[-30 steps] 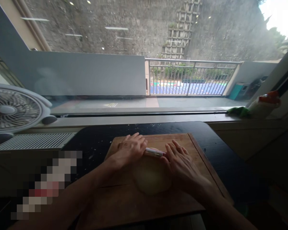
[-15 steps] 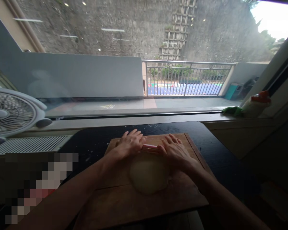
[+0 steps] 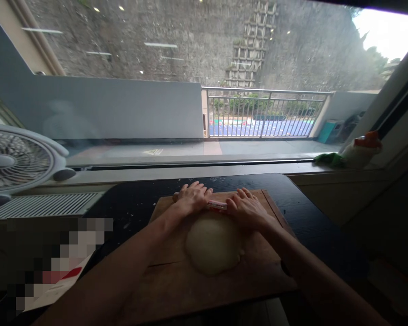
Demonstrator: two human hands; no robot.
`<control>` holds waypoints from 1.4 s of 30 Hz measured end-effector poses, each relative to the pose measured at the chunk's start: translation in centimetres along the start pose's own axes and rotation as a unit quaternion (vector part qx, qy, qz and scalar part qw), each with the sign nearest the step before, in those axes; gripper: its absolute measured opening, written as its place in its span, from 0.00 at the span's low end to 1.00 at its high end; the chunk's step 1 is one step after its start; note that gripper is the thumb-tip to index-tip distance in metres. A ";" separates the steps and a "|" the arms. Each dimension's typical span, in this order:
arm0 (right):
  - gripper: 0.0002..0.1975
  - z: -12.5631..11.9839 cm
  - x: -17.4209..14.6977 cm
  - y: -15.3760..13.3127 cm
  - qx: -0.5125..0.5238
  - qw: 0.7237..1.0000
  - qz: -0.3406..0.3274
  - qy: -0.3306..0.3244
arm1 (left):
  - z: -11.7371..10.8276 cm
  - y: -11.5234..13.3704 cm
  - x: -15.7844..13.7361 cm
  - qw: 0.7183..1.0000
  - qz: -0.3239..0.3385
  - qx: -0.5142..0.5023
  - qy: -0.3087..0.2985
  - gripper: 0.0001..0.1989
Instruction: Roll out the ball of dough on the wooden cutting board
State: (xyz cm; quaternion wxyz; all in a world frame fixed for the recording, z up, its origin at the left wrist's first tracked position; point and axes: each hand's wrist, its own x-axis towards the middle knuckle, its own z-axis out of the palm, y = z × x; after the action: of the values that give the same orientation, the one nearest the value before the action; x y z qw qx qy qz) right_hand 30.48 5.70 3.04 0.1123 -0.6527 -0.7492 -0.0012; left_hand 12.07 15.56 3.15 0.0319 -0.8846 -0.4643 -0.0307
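Observation:
A round, flattened sheet of pale dough [image 3: 212, 246] lies on a wooden board [image 3: 170, 290]. At its far edge is a rolling pin [image 3: 217, 206], with a red and white label showing between the hands. My left hand [image 3: 193, 196] rests over the pin's left part, fingers bent forward across it; a bit of the pin's end shows past the hand. Over the right part, my right hand [image 3: 246, 206] curls its fingers around the pin, hiding that end. Both palms press from above.
Under the board is a dark table [image 3: 313, 226] with white specks at its left. A fan [image 3: 17, 158] stands at the left. A bottle with an orange top [image 3: 363, 149] and a green cloth [image 3: 329, 159] sit on the windowsill [image 3: 177, 173]. Beyond the window is a railing [image 3: 268, 113].
Both hands have shifted slightly to the right and away along with the rolling pin. More of the dough's far side shows, and the pin's label has turned into view.

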 end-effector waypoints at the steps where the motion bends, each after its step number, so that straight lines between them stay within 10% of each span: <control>1: 0.24 0.1 -1.2 -0.3 0.002 1.000 -0.002 0.013 | 0.0 0.1 -0.8 1.000 0.006 -0.006 0.020 0.19; 8: 0.27 0.9 -8.4 -1.8 -0.006 0.995 -0.066 0.072 | 0.4 -1.2 -8.0 0.995 0.050 -0.049 0.070 0.23; 16: 0.22 0.3 0.9 0.8 0.006 1.000 0.010 -0.016 | -0.1 -0.2 -0.5 1.000 -0.001 -0.012 0.006 0.21; 24: 0.15 -0.1 -4.5 -0.7 0.037 0.996 -0.060 0.057 | 0.8 -0.7 -5.2 0.996 0.058 -0.053 0.050 0.24; 31: 0.16 0.9 -0.8 -0.2 0.016 0.999 -0.005 0.050 | 0.5 0.6 0.0 1.000 -0.017 -0.015 0.005 0.23; 42: 0.10 -0.3 -5.0 -1.0 -0.053 0.997 -0.026 0.047 | 0.8 0.7 -1.1 0.995 0.087 -0.029 0.044 0.22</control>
State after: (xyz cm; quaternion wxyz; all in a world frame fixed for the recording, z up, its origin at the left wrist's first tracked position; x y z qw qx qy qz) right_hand 30.18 0.58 2.66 0.1122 -0.6371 -0.7589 -0.0742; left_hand 12.06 14.30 2.25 0.0291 -0.9198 -0.3828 -0.0808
